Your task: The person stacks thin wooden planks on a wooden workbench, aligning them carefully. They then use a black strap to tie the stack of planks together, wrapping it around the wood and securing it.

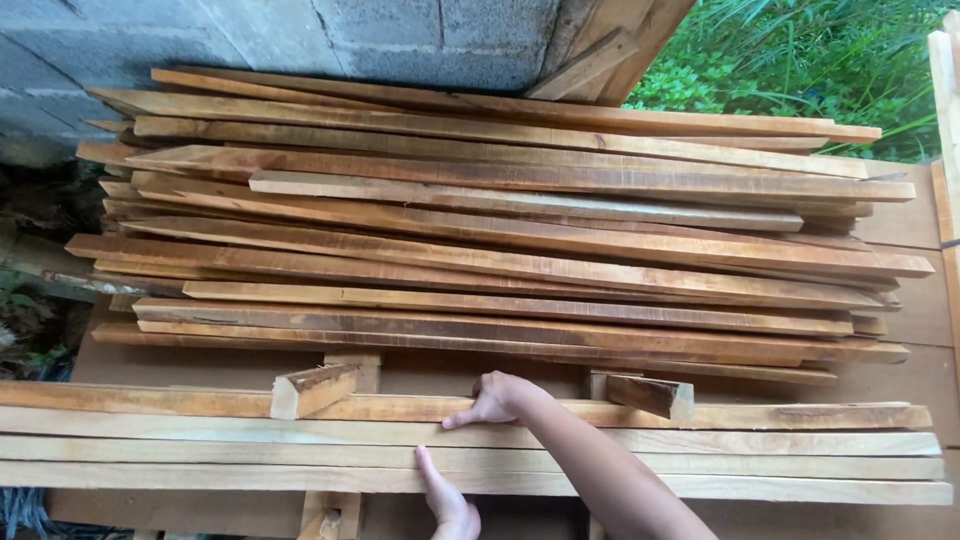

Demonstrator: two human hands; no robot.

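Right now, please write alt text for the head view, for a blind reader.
Two bare hands rest on long pale wooden planks lying side by side: the right hand on the far plank, the left hand at the near edge. Behind lies a loose stack of reddish-brown slats.

No packages, labels, signs or screens showed anywhere in the view.
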